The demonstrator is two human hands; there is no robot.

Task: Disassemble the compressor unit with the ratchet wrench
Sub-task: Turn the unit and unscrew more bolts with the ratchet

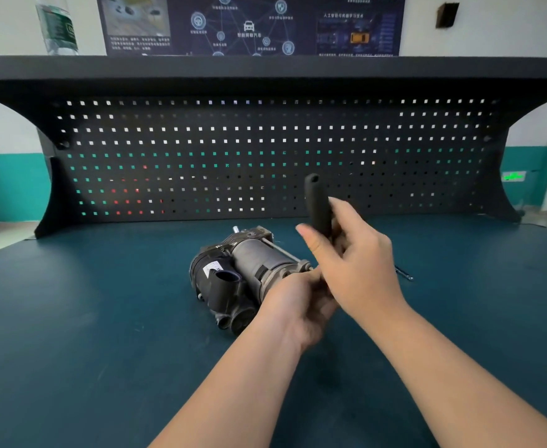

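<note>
One compressor [243, 273] lies on its side near the middle of the table [87, 334], its grey metal cylinder toward the pegboard [265, 156] and its black plastic housing with open round ports facing the person. One ratchet wrench [317, 205] stands nearly upright over the compressor's right end, black handle up. The right hand [356, 263] curls its fingers round the lower handle, thumb stretched out to the left. The left hand [301, 302] is curled at the compressor's right end, just beneath the right hand; what it grips is hidden. One thin metal rod [404, 273] lies on the table just right of the hands. One plastic bottle [57, 24] stands on the shelf [298, 67] above the pegboard; its contents cannot be made out.
</note>
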